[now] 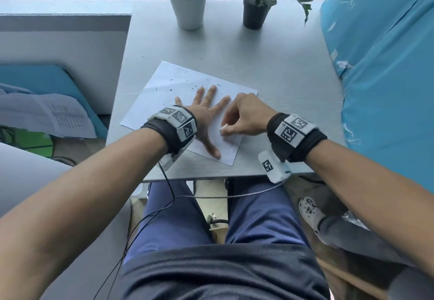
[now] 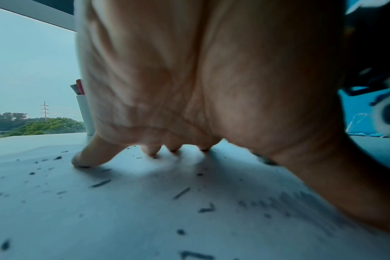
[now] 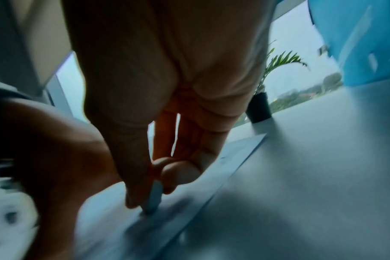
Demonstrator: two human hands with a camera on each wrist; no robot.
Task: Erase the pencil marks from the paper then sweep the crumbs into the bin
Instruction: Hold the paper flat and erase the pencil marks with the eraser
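Paper (image 1: 164, 93) lies askew on my grey table (image 1: 270, 65), and everything here I place from that sheet. My left hand (image 1: 206, 114) is spread flat on its middle, fingers straight and splayed, the fingertips (image 2: 82, 158) pressing down on the sheet in the left wrist view, the thumb reaching toward its near corner. My right hand (image 1: 246, 116) sits just beside the left one, over the near right part of the paper, its fingers curled and pinching a small white eraser (image 1: 223, 128). In the right wrist view the eraser (image 3: 155, 197) stands nearly upright between my thumb and fingers, its lower end touching the sheet. Faint pencil marks (image 2: 289, 205) show on the paper close under my left palm, blurred so that I cannot read them. Dark crumbs (image 1: 169, 88) are scattered over the far left part of the sheet, and a few lie on the bare table just beyond its far edge. Beyond the paper, at the far side of the table by the window, stands a white cup (image 1: 187, 6) with pink pens, and to the right of it a black pot with a green plant (image 1: 256, 8). Right of the paper, past the table's edge, hangs blue plastic sheeting (image 1: 387, 76). No bin shows in any view.
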